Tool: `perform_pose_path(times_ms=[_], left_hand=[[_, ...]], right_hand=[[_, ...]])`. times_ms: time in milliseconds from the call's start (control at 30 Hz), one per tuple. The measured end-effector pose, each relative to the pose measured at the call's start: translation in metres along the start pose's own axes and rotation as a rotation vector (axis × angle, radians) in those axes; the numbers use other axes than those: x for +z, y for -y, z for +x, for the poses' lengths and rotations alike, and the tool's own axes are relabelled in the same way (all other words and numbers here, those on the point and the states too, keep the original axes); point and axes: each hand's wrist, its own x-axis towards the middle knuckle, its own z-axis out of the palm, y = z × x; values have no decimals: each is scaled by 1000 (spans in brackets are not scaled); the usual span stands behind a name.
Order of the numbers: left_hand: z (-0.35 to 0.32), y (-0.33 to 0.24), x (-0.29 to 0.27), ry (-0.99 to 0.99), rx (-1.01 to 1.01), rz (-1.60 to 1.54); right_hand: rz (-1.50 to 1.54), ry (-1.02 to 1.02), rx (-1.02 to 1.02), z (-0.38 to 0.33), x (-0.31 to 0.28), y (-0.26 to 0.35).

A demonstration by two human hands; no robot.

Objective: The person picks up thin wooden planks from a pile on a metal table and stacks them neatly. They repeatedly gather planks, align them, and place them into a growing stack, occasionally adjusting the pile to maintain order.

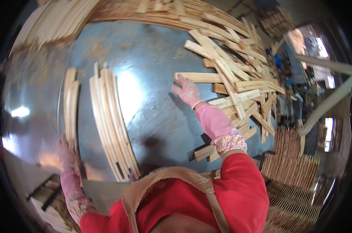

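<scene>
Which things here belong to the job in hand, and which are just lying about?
Apparently in the job:
wooden strip at the right hand
loose strip pile
narrow stack at the left hand
middle bundle
metal table

Probably just lying about:
brown specks
stacked slats, lower right

So the broad blue-grey metal tabletop [154, 112] looks smooth and pretty glossy, with bright glare plus some dull scuffing. The long, narrow pale-yellow wood strips [71, 105] look matt and unvarnished, total contrast. Fabric's all matt too: textured pink cloth gloves [189, 93], floral cloth cuffs [230, 143], plain red cloth top [242, 182], scuffed-looking tan apron [172, 173].
</scene>
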Motion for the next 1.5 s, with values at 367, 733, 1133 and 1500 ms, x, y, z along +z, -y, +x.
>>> perform_pose_path(times_ms=[367, 733, 1133, 1500], left_hand=[[-33, -285, 24, -158, 774, -483], [-36, -492, 82, 1314, 25, -1821], [-49, -426, 83, 1209, -128, -1929], [-121, -413, 63, 1115, 86, -1522]], right_hand=[[-374, -26, 507, 88, -99, -190], [-758, -298, -252, 132, -84, -196], [-193, -69, -874, -32, -48, -11], [-108, -273, 739, -96, -54, -129]])
